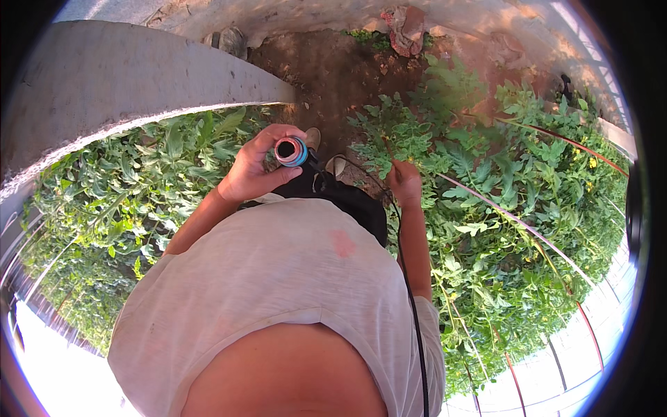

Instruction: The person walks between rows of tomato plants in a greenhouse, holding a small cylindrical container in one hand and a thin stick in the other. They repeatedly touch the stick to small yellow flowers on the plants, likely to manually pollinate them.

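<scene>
My left hand (260,166) is curled around a small open-topped container (291,151) with a blue side and a pinkish rim; its inside looks dark. My right hand (405,180) is closed on a thin brown stick (387,147), whose upper end reaches among the leaves and small yellow flowers of a tomato plant (411,136). What the tip of the stick touches cannot be told. The two hands are well apart, on either side of my dark trousers (354,206).
Dense tomato plants (156,172) grow at the left, others (495,208) at the right, with strings (521,224) running through them. A pale curved wall (146,73) rises at the upper left. Bare soil (333,68) lies ahead, with a crumpled sack (406,31). A black cable (411,292) hangs along my right side.
</scene>
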A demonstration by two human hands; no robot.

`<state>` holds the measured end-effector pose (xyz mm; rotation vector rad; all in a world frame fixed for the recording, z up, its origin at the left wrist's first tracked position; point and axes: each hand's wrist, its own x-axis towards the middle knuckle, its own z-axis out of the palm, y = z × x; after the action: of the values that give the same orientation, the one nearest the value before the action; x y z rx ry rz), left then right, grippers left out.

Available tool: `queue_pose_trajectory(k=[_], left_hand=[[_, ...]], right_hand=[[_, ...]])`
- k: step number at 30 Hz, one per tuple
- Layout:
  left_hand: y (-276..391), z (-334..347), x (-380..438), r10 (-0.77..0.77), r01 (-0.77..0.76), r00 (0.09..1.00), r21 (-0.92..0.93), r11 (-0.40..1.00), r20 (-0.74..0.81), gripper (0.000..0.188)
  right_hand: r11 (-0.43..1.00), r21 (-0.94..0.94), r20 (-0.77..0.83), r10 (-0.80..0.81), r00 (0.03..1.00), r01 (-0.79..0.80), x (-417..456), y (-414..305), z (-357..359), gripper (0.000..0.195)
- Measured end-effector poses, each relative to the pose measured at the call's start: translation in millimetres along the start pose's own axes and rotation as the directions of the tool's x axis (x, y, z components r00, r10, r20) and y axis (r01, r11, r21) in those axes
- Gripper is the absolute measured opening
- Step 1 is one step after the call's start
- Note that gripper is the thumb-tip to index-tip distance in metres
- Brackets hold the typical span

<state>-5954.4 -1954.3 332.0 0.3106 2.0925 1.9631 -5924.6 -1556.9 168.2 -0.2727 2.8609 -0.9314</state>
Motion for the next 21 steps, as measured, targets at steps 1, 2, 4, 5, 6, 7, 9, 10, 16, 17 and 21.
queue_pose_trajectory(k=[1,2,4,5,6,7,9,10,16,17,21], left_hand=[[1.8,0.9,3.0,-0.006,0.006,1.0,0.004,1.0,-0.014,0.056],[2.9,1.3,5.2,-0.012,0.012,1.0,0.008,1.0,-0.025,0.053],[2.3,-1.6,9.6,-0.011,0.011,1.0,0.037,0.999,-0.005,0.054],[2.0,-2.5,12.6,-0.007,0.007,1.0,0.053,0.999,0.007,0.055],[3.3,-2.5,16.7,-0.021,0.021,1.0,0.043,0.999,0.0,0.055],[-1.5,-3.5,20.6,0.002,-0.002,1.0,0.048,0.999,0.003,0.056],[0.8,-3.0,35.1,0.029,-0.03,0.999,0.074,0.997,0.019,0.054],[-2.0,-0.1,43.3,0.059,-0.057,0.998,0.107,0.993,-0.018,0.055],[-35.2,19.6,133.0,0.025,0.018,0.974,0.189,0.982,-0.223,0.055],[-34.9,19.6,151.3,0.056,0.007,0.969,0.256,0.967,-0.24,0.054],[-38.7,21.6,216.9,0.102,0.013,0.942,0.339,0.941,-0.321,0.054]], right_hand=[[1.0,0.002,0.004,0.007,1.0,-0.007,0.7,-2.5,-1.3,0.016],[1.0,-0.004,0.005,0.023,1.0,-0.023,0.0,-5.2,-3.3,0.016],[0.999,-0.015,0.0,0.042,0.999,-0.042,8.8,-20.0,-15.8,0.016],[0.998,-0.001,-0.03,0.06,0.998,-0.06,10.8,-28.8,-24.5,0.016],[0.997,0.014,-0.07,0.073,0.995,-0.072,16.3,-40.6,-34.9,0.015],[0.997,0.032,-0.112,0.08,0.99,-0.077,25.0,-51.7,-45.2,0.015],[0.988,0.153,-0.291,0.075,0.954,-0.031,43.0,-73.6,-70.2,0.012],[0.966,0.246,-0.292,0.156,0.943,-0.084,52.6,-87.9,-90.6,0.01],[0.837,0.445,-0.676,0.081,0.732,0.319,98.5,-124.5,-203.3,0.034],[0.768,0.489,-0.706,0.07,0.705,0.414,105.8,-127.2,-220.3,0.035],[0.639,0.455,-0.805,-0.002,0.593,0.62,137.4,-138.0,-254.9,0.031]])
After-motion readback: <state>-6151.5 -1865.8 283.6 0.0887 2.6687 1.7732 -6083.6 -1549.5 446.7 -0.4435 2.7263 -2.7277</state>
